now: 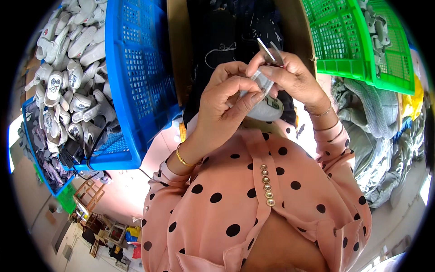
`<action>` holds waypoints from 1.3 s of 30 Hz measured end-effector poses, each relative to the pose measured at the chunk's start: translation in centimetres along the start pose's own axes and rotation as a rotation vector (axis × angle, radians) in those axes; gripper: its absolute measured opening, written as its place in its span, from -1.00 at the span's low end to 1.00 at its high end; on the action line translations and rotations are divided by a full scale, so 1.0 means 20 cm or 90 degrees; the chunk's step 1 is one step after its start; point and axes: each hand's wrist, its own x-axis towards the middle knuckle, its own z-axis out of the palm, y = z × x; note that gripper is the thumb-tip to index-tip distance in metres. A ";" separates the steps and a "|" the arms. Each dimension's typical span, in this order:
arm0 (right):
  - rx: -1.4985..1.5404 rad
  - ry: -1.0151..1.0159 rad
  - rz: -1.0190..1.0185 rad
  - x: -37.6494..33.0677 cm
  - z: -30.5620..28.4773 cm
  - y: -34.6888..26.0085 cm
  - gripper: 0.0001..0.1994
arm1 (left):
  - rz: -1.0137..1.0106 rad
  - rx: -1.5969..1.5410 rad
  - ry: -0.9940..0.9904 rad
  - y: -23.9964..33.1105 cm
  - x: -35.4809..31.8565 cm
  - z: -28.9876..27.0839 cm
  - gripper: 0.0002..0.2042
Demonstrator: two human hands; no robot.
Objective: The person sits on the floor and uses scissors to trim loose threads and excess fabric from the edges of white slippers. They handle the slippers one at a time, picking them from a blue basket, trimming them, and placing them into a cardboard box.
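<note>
A small light-grey cloth shoe (265, 111) with a printed design on its toe is held up in front of my chest. My left hand (226, 97) pinches its upper edge between thumb and fingers. Pressed against the same edge from the other side, my right hand (292, 79) grips a pair of metal thread snips (274, 56), their pointed tips aimed up and away from the shoe. Fingers cover much of the shoe's opening. Whether the right fingertips also hold a thread cannot be made out.
At left stands a blue plastic basket (140, 77) beside a heap of similar grey shoes (77, 86). A green plastic crate (340, 36) is at upper right, above grey fabric and plastic bags (380, 149). Dark cloth with loose threads (222, 47) lies beyond my hands between brown cardboard-like edges.
</note>
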 end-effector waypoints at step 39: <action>-1.188 0.042 -0.151 -0.17 0.00 -0.01 -0.66 | -0.376 -0.188 0.040 -0.19 -0.05 0.05 -0.83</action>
